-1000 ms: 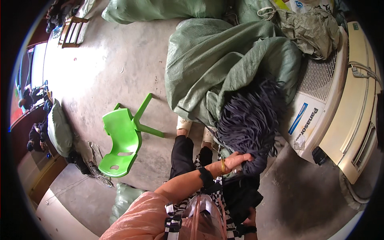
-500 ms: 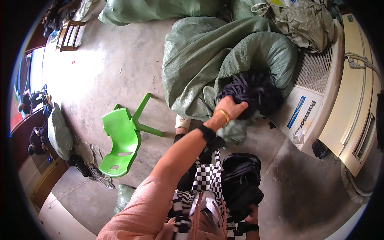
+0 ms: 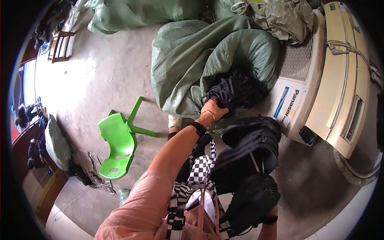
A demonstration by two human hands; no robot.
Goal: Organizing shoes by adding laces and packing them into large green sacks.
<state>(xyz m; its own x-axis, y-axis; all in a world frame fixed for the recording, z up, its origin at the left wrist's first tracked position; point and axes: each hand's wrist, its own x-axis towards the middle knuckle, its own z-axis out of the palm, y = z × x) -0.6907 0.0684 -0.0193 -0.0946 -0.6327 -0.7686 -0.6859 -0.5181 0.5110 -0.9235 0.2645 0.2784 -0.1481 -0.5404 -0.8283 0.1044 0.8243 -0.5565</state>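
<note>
My left hand [image 3: 214, 111] reaches forward, its fingers closed on a bundle of thin black strips [image 3: 236, 88] at the mouth of a green woven sack [image 3: 180, 72]. What the strips belong to is hidden in the sack. Low on the right, a bulky black fabric bundle [image 3: 256, 188] hangs before my body, partly motion-blurred, and I cannot make out its exact kind. It covers the fingers of my right hand [image 3: 273, 212], which holds it from below with only the wrist side showing.
A green plastic chair [image 3: 118, 136] lies tipped over at left. More stuffed sacks [image 3: 148, 14] lie along the back. Two air-conditioner units, one white [image 3: 294, 88] and one cream [image 3: 340, 80], lie at right. A wooden stool [image 3: 62, 47] stands far left.
The black fabric bundle has risen and swung forward and right, with my right hand under it. My left hand keeps its grip on the black strips. The whole view has shifted slightly.
</note>
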